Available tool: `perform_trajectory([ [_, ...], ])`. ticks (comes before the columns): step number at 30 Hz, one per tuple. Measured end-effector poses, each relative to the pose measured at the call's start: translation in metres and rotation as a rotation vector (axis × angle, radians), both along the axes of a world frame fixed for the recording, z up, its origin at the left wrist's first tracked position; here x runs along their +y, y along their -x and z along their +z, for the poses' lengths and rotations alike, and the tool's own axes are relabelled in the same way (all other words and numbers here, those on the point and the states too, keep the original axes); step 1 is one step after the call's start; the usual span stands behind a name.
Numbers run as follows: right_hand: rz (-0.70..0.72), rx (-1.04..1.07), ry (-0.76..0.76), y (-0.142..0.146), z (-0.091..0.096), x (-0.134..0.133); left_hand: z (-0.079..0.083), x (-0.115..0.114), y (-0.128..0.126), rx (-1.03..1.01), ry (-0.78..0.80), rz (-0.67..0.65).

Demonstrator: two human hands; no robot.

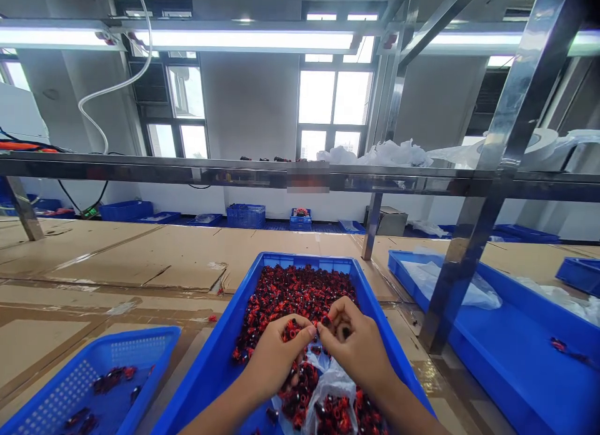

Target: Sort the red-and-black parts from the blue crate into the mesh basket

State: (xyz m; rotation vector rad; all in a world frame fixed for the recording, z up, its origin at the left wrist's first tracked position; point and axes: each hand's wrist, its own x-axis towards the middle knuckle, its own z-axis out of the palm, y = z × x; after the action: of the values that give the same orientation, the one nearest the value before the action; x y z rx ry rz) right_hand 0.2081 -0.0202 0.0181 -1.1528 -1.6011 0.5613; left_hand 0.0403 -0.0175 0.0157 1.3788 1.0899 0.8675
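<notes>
Your left hand [272,354]: fingers curled round several red-and-black parts [291,330], gap mostly closed. Your right hand [363,341]: thumb and forefinger pinched on one dark part [327,321], other fingers curled. Both sit over the blue tray [218,357], mid-width. Loose parts [300,288] fill it toward the far edge; more lie around thin plastic [332,382] nearer its near edge.
</notes>
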Motion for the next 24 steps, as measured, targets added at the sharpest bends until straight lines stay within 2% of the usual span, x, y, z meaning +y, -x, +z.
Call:
perform_trajectory([
  [4, -0.012, -0.146, -0.047, 0.003, 0.001, -0.006, -0.001, 0.0, -0.001, 0.023, 0.0, 0.002],
  [12, 0.034, -0.148, -0.062, 0.003, 0.0, -0.006, -0.003, 0.0, 0.0, 0.078, -0.051, 0.01],
  [15, 0.085, 0.044, 0.015, 0.003, -0.001, -0.005, -0.002, 0.0, 0.0, 0.096, -0.083, 0.021],
  [18, 0.316, 0.478, 0.261, -0.001, -0.005, 0.0, 0.0, -0.002, 0.0, 0.126, -0.11, 0.033],
  [20, 0.481, 0.668, 0.408, -0.003, -0.006, 0.003, 0.002, -0.002, 0.0, 0.157, -0.126, 0.041],
  [22, 0.517, 0.607, 0.444, -0.003, -0.007, 0.004, 0.002, -0.003, 0.0, 0.2, -0.168, 0.047],
  [24, 0.422, 0.335, 0.339, 0.0, -0.007, 0.001, 0.001, -0.003, 0.001, 0.248, -0.247, 0.05],
])
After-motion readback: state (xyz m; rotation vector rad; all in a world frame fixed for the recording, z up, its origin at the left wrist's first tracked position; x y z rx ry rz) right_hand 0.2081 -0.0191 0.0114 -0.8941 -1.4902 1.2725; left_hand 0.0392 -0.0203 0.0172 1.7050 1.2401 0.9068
